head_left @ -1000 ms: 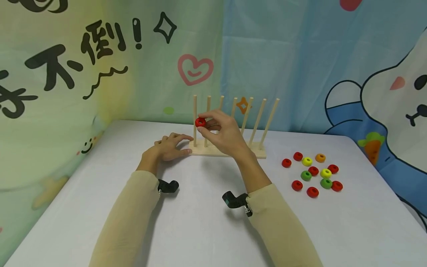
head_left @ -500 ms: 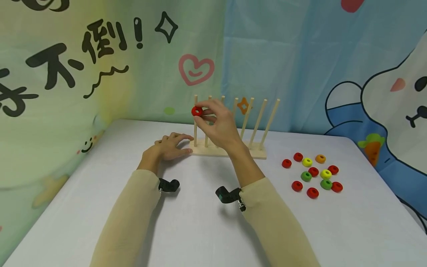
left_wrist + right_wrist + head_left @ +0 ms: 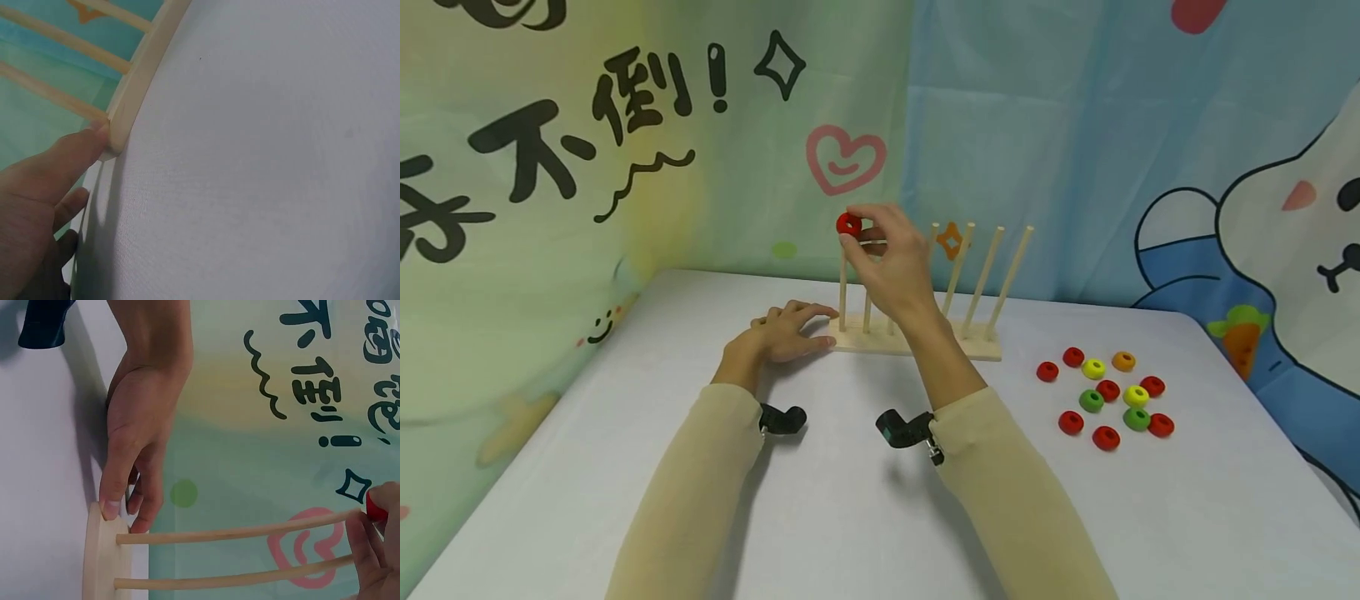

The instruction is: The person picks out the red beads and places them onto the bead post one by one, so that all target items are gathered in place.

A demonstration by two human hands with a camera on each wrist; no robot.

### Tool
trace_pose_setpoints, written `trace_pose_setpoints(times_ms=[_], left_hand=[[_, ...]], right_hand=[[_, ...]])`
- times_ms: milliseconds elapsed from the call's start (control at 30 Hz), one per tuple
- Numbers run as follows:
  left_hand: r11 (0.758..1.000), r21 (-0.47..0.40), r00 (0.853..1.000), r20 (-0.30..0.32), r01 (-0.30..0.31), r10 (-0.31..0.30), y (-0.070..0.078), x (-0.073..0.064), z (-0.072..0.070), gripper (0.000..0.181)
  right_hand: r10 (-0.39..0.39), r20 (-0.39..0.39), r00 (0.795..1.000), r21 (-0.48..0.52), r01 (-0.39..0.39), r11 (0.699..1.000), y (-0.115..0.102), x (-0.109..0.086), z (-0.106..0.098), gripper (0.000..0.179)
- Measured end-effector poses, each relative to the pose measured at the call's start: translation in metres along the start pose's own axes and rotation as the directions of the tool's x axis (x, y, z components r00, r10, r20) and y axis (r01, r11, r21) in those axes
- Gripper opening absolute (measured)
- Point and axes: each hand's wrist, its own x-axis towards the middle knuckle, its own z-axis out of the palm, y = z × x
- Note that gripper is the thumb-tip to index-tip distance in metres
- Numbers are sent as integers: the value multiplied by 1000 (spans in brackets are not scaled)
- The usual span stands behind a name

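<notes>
My right hand (image 3: 891, 262) pinches a red ring-shaped bead (image 3: 848, 224) between thumb and fingertips. The bead is at the top of the leftmost peg (image 3: 843, 292) of a wooden peg rack (image 3: 871, 342) and hides the tip; whether the peg has entered the hole I cannot tell. In the right wrist view the bead (image 3: 375, 508) is partly cut off by the frame edge, by the peg's end. My left hand (image 3: 786, 332) holds the rack's left end between thumb and index finger, seen also at the base (image 3: 139, 87) in the left wrist view.
Several loose beads lie on the white table (image 3: 835, 500) to the right: red (image 3: 1106, 438), green (image 3: 1137, 418), yellow (image 3: 1136, 396) and an orange one (image 3: 1123, 361). The rack's other upright pegs (image 3: 1011, 279) rise behind my right hand. A printed curtain (image 3: 1000, 125) hangs behind the table.
My right hand has raised the red bead from partway up beside the leftmost peg to that peg's top. My left hand has stayed on the rack's end.
</notes>
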Motion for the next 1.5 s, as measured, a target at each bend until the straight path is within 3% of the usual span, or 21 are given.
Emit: trace_pose_setpoints(times_ms=[500, 800, 1100, 1500], left_hand=[[1000, -8, 1000, -5, -7, 6, 4, 2, 4, 60], [1000, -11, 1000, 0, -2, 2, 6, 0, 3, 60], [1000, -16, 1000, -2, -3, 3, 4, -3, 0, 60], [1000, -9, 1000, -4, 9, -9, 0, 1, 1, 60]], right_hand=[[51, -30, 998, -81, -53, 995, -4, 9, 5, 27], [105, -10, 994, -151, -106, 983, -5, 12, 4, 28], [161, 29, 986, -80, -159, 984, -5, 15, 9, 37], [100, 50, 994, -85, -95, 992, -13, 10, 2, 33]])
